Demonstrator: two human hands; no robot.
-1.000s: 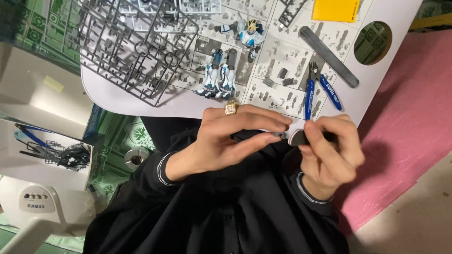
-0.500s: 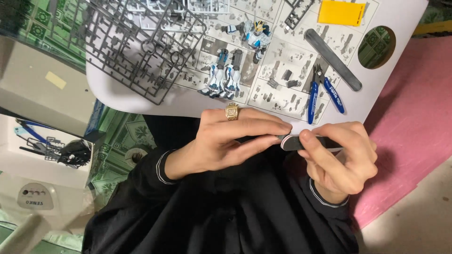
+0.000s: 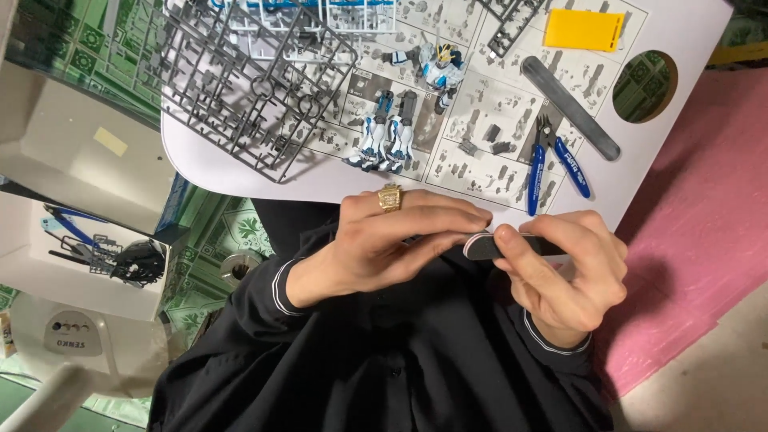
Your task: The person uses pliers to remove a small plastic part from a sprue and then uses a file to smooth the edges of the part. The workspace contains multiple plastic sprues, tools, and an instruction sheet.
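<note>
A: Entry, head view. Left hand (image 3: 384, 240): fingers curled in and drawn together, pinching something at the tips. The piece itself is hidden under the fingertips (image 3: 472, 220); I cannot tell what it is. A gold ring (image 3: 390, 197) sits on one finger, facing up.

B: And the right hand (image 3: 564, 268)?

A: Closed in a grip round a dark sanding stick (image 3: 500, 246). Thumb lies on top, the other fingers wrap beneath. The stick's rounded, pale-edged end pokes out toward the left hand and meets its fingertips, so the two hands touch there, held over the lap in front of the black jacket (image 3: 384, 368).

B: Surroundings, relative to the hands?

A: Just beyond the right hand, on the white table (image 3: 200, 152), lie blue-handled nippers (image 3: 552, 164), handles pointing back at the hand. Farther out past them, a long grey file (image 3: 570, 107) and a yellow card (image 3: 584, 30). Beyond the left hand: the white and blue model legs (image 3: 384, 140) standing on the instruction sheet (image 3: 480, 152), with the model torso (image 3: 442, 70) farther still. Off to the outer side of the left hand, grey part frames (image 3: 248, 80) overhang the table edge.

B: Anything not resolved?

A: Only the pinched part.
</note>
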